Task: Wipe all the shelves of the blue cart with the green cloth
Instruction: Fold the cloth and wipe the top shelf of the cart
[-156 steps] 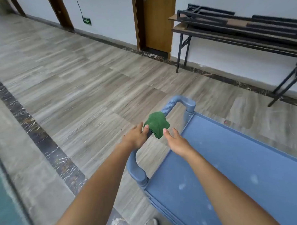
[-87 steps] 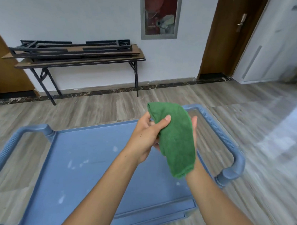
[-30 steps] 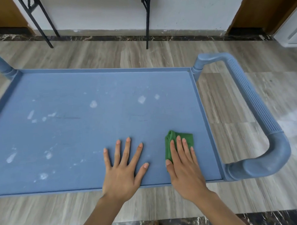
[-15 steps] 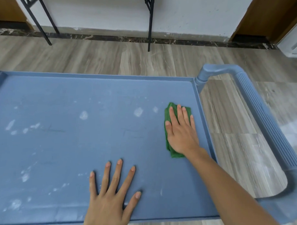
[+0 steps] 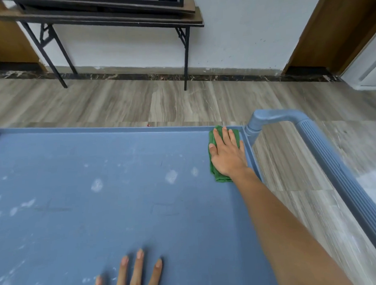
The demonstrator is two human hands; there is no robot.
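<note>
The blue cart's top shelf (image 5: 79,220) fills the lower view, with whitish smudges across it. The folded green cloth (image 5: 213,169) lies flat in the shelf's far right corner. My right hand (image 5: 228,156) presses down on it, palm flat and fingers stretched out, fingertips at the far rim. My left hand (image 5: 132,274) rests flat on the shelf near the front edge, fingers spread, only the fingers showing. The cart's lower shelves are hidden under the top one.
The cart's ribbed blue handle (image 5: 332,165) runs along the right side. A dark folding table (image 5: 106,19) with stacked boards stands against the white wall behind. Wooden door frames (image 5: 332,30) flank the wall. Grey wood-pattern floor (image 5: 181,100) surrounds the cart.
My right hand has slid the green cloth along the right edge, from the front of the shelf to the far corner. My left hand stayed flat near the front edge.
</note>
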